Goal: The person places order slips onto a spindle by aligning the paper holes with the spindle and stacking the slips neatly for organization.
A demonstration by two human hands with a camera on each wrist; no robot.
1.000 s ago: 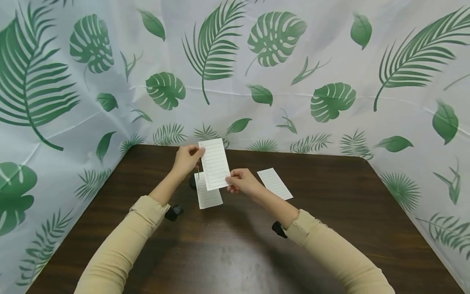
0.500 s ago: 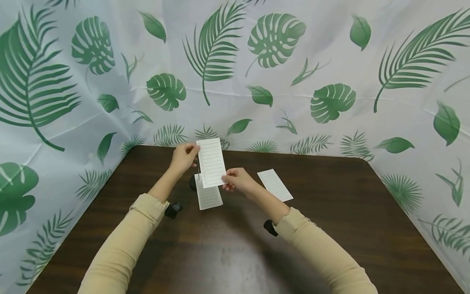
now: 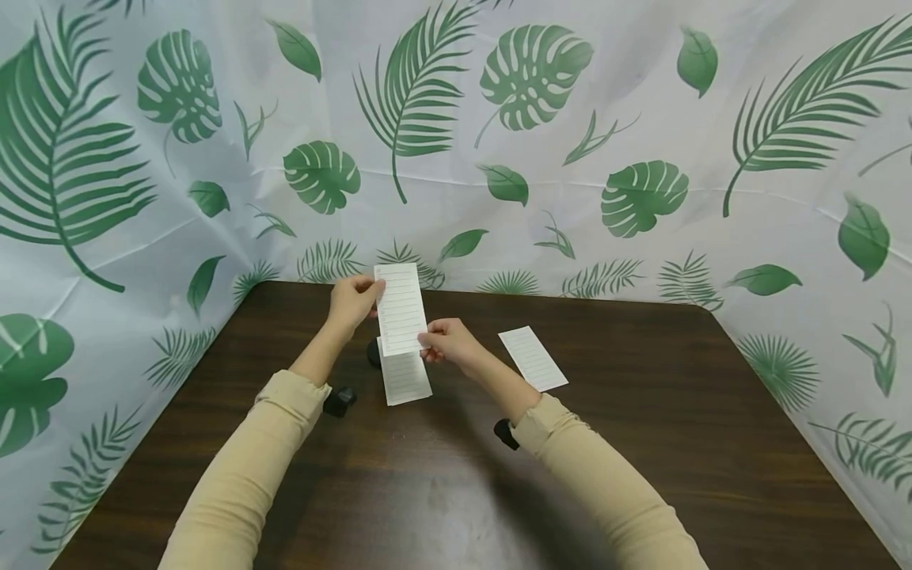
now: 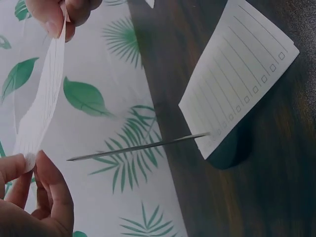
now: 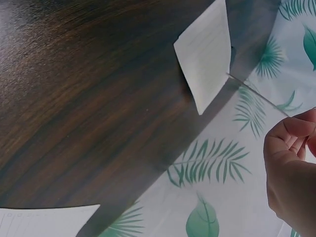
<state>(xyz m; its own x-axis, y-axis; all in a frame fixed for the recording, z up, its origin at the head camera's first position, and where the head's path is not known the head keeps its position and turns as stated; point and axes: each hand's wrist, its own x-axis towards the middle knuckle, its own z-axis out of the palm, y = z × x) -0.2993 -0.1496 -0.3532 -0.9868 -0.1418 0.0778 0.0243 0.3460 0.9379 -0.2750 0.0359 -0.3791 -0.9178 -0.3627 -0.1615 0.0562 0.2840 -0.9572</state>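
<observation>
My left hand (image 3: 351, 303) pinches the upper left edge of a lined paper slip (image 3: 400, 309). Its lower right corner is between the thumb and fingers of my right hand (image 3: 450, 343). In the left wrist view the slip is bowed and held apart from the tip of a thin metal paper spike (image 4: 138, 147). Several lined slips (image 4: 237, 74) are stuck low on the spike, over its round black base (image 4: 229, 153). In the head view the held slip hides the spike's rod, and only part of the base shows.
Another lined slip (image 3: 533, 359) lies on the dark wooden table (image 3: 641, 412), right of the right hand. Behind the table's far edge hangs a white cloth (image 3: 456, 119) printed with green leaves. Each wrist wears a black camera (image 3: 339, 401).
Both hands have carried the slip left and slightly up, and it stands straighter. The spike's rod, visible beside it earlier, is now behind it in the head view.
</observation>
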